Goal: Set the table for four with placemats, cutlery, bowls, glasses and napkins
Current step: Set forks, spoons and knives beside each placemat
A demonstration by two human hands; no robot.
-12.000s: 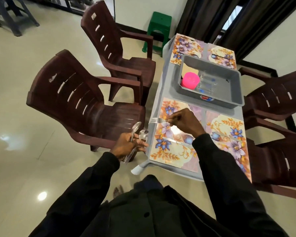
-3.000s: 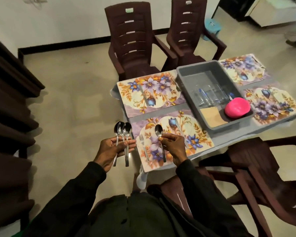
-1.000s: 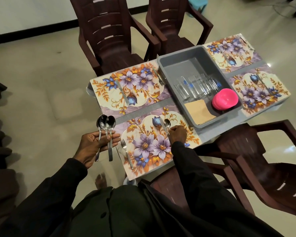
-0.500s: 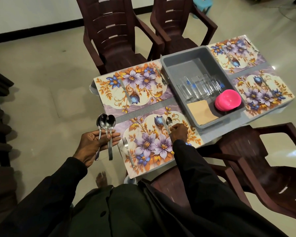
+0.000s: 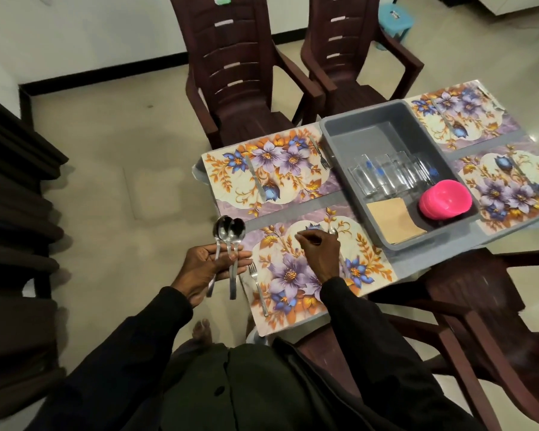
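Observation:
My left hand (image 5: 210,270) grips the handles of three spoons (image 5: 229,231), off the table's left edge. My right hand (image 5: 319,251) hovers over the near floral placemat (image 5: 288,276) with loosely curled fingers, holding nothing I can see. A spoon's bowl (image 5: 333,231) peeks out from behind it on the mat. A fork (image 5: 259,290) lies along that mat's left side. The far left placemat (image 5: 271,175) carries a knife (image 5: 255,178) and a fork (image 5: 321,154). A grey tub (image 5: 332,135) holds glasses (image 5: 389,175), pink bowls (image 5: 445,202) and tan napkins (image 5: 392,219).
Two more floral placemats (image 5: 461,119) (image 5: 511,191) lie right of the tub. Brown plastic chairs stand across the table (image 5: 240,76) (image 5: 349,57) and at my near right (image 5: 479,309). A blue stool (image 5: 394,17) sits far back. Dark curtains hang at the left.
My right hand has left the spoon on the right of the near mat and shifted left over it. My left hand keeps its three spoons.

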